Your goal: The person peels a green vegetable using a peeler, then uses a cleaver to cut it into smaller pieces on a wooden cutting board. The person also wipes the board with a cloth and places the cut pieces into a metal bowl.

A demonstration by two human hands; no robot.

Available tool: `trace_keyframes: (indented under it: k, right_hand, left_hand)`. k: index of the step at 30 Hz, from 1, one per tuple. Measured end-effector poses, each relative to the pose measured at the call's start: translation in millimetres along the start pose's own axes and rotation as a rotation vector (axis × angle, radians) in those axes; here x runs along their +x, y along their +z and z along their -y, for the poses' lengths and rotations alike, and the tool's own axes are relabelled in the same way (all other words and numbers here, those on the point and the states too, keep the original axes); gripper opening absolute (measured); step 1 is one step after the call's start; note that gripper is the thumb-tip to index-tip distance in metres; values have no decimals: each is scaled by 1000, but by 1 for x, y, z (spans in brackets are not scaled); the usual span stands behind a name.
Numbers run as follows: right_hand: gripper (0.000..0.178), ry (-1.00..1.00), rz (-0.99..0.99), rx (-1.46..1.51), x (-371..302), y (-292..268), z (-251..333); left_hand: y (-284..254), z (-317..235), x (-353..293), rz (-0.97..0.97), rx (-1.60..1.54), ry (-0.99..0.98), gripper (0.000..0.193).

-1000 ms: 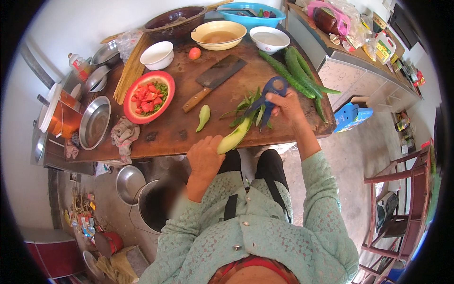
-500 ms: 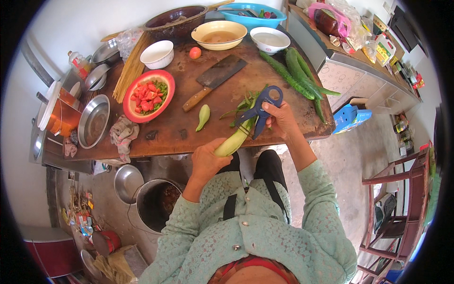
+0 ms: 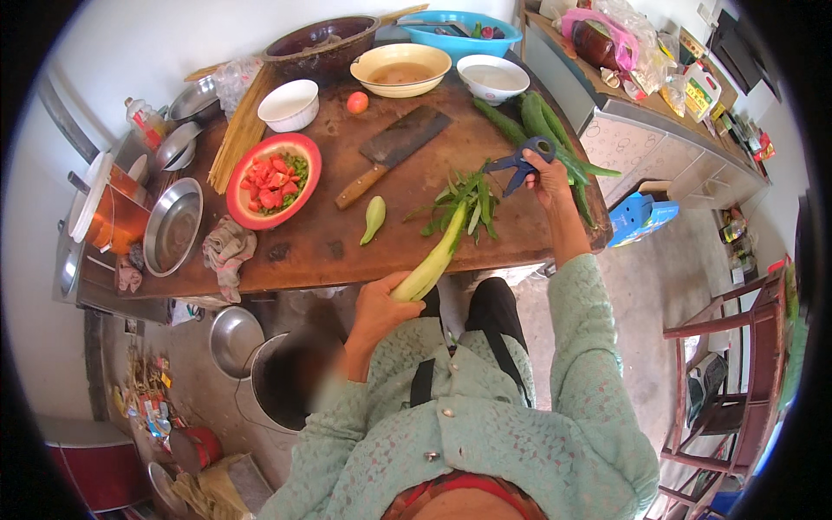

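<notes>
In my left hand (image 3: pixel 379 309) is the near end of a long cucumber (image 3: pixel 431 267), mostly pale where its skin is off, with some green left toward the far end. It slants up and away over the table's front edge. My right hand (image 3: pixel 547 178) grips a blue peeler (image 3: pixel 522 163) with a ring handle, held to the right of the cucumber's far end and apart from it. Green peelings (image 3: pixel 477 198) lie in a heap around that far end. Left of it rests a short pale green piece of cucumber (image 3: pixel 373 219), and beyond that a cleaver (image 3: pixel 403 143) with a wooden handle.
Unpeeled cucumbers (image 3: pixel 548 130) lie at the table's right. A red-rimmed plate (image 3: pixel 314 178) holds chopped tomato and green bits. Bowls, including a cream basin (image 3: pixel 394 84), line the back beside a tomato (image 3: pixel 357 102). A bucket (image 3: pixel 270 390) stands on the floor below.
My right hand has moved the peeler off the cucumber, away and to the right. The cucumber's far end now shows more plainly among the peelings. My left hand has dropped slightly nearer to me.
</notes>
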State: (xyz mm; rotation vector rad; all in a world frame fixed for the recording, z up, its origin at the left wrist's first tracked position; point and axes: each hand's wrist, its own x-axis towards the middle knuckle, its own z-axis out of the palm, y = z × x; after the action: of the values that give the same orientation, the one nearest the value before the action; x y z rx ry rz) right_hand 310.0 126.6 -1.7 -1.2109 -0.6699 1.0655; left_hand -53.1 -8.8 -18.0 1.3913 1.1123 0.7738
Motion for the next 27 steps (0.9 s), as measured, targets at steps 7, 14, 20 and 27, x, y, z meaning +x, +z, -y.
trace_keyframes:
  k: [7, 14, 20, 27]
  right_hand:
    - [24, -84, 114, 159, -51, 39, 10]
    - [21, 110, 384, 137, -103, 69, 3]
    - [22, 72, 199, 111, -48, 40, -4]
    - [26, -65, -32, 177, -29, 23, -6]
  left_hand:
    - [6, -11, 2, 84, -346, -115, 36]
    - [12, -21, 0, 205, -495, -105, 36]
    - [10, -17, -4, 171, -535, -170, 39]
    - [1, -2, -3, 171, -796, -201, 44]
